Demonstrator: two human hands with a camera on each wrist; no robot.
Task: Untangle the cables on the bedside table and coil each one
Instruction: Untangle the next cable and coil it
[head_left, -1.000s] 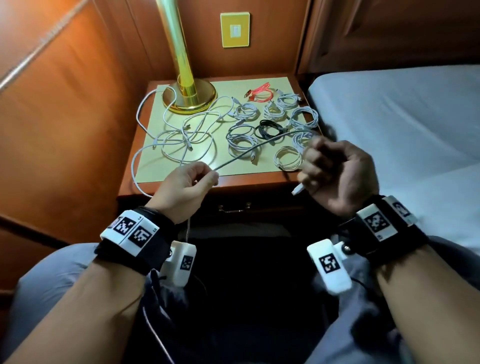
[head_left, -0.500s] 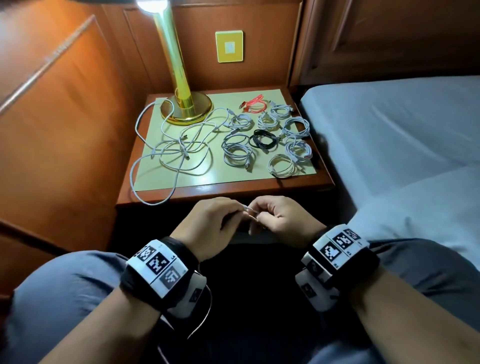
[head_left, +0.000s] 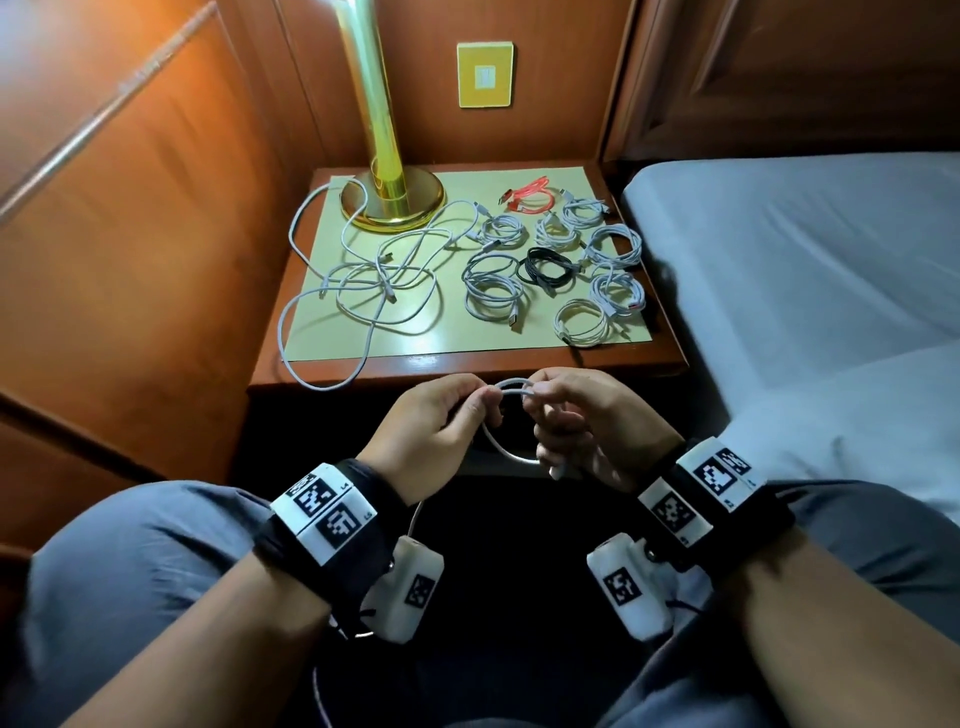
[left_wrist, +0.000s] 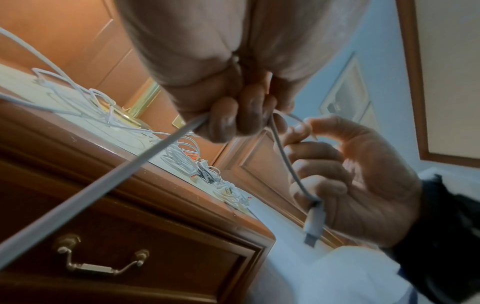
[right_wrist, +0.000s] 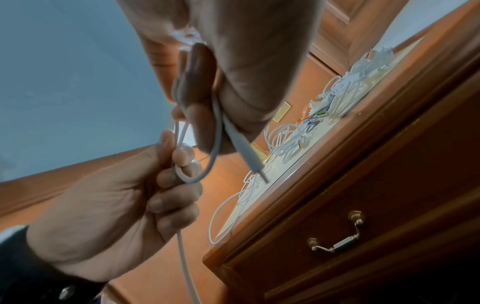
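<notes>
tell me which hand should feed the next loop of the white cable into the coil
Left, probably. The left hand pinches the thin white cable with the slack trailing below it, while the right hand already holds the started loop and plug end.

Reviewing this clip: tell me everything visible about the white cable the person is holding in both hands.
The white cable is thin, smooth and looks plastic-sheathed. It is held in the air in front of the bedside table, off its top. The left hand pinches it and the right hand grips it, with a small loop formed between them. One end carries a white plug with a dark tip, hanging below the right hand's fingers. The rest trails down from the left hand toward the lap.
</notes>
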